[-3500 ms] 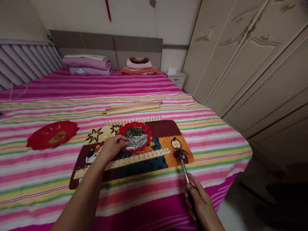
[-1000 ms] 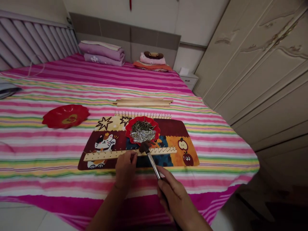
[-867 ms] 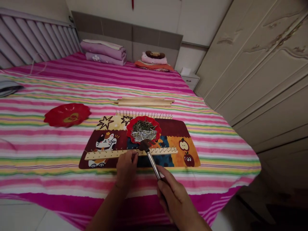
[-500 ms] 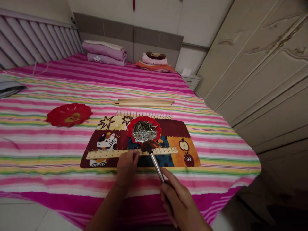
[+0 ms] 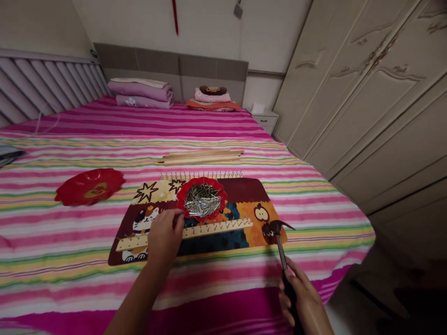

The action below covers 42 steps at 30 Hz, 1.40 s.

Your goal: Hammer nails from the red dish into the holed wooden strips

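Observation:
My right hand (image 5: 303, 298) is wrapped around the dark handle of a claw hammer (image 5: 281, 251). The hammer's head is over the right end of a patterned mat (image 5: 244, 186). On the mat lies a pale wooden strip (image 5: 223, 227) with a row of nails standing in it. Above the strip's left part is my left hand (image 5: 165, 235), fingers curled together beside the rim of a red scalloped bowl (image 5: 179, 197). Whatever those fingers may hold is too small to make out. Loose nails (image 5: 202, 204) fill the bowl, some dark, some silvery.
Behind the bowl, a second strip bristles with upright nails (image 5: 223, 175). Farther back lie several bare wooden strips (image 5: 202, 159). A red plate (image 5: 78, 190) rests at left on the striped bedspread (image 5: 300, 195). Folded bedding (image 5: 143, 90) is by the headboard.
The hammer has swung away from the strip to the right and is lower. My left hand has left the strip's middle, moving left and up towards the bowl. The view has shifted slightly.

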Motion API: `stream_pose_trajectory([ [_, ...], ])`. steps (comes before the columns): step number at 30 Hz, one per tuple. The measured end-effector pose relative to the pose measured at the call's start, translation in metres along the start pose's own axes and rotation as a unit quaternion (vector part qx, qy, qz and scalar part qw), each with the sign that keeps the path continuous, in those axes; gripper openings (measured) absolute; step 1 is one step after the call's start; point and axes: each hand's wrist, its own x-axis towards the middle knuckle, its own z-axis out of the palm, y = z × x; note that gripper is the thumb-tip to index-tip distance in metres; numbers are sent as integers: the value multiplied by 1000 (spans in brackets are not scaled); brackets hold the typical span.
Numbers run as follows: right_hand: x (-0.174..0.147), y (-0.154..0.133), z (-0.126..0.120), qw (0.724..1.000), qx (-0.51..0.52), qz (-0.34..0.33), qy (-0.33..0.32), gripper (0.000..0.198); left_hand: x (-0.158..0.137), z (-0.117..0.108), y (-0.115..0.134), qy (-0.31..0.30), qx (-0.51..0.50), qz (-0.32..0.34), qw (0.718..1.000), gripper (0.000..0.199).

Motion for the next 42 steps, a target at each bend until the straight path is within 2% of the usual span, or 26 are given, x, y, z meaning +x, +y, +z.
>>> stream_pose_trajectory([
  [2, 3, 4, -4, 1000, -3, 8, 6, 72, 22, 3, 7, -47, 63, 27, 997, 23],
  [6, 4, 8, -5, 1000, -15, 0, 8, 72, 51, 23, 20, -151, 211, 16, 966, 29],
  [10, 3, 10, -4, 1000, -22, -11, 11, 72, 60, 42, 26, -224, 236, 5, 946, 31],
  [14, 2, 10, -3, 999, -45, -11, 20, 70, 64, 48, 25, -241, 210, -35, 947, 28],
  [19, 3, 11, -3, 998, -53, -12, 20, 69, 69, 43, 20, -251, 144, -83, 954, 27],
  [25, 3, 15, -1, 998, -60, -30, 21, 69, 67, 43, 24, -272, 162, -61, 947, 21],
  [28, 3, 16, -1, 997, -62, -38, 19, 69, 69, 44, 28, -265, 164, -72, 947, 21],
  [31, 3, 17, -1, 996, -70, -46, 18, 66, 72, 38, 25, -266, 112, -87, 954, 19],
  [35, 4, 18, -3, 995, -82, -49, 21, 67, 67, 16, 11, -229, -94, -111, 963, 15],
  [37, 5, 18, -3, 995, -86, -50, 19, 67, 57, 2, 3, -183, -210, -145, 949, 19],
  [39, 5, 18, -4, 994, -91, -52, 13, 67, 41, -10, -4, -149, -297, -192, 923, 27],
  [42, 4, 17, -4, 994, -94, -52, 13, 68, 11, -19, -15, -120, -326, -228, 910, 34],
])
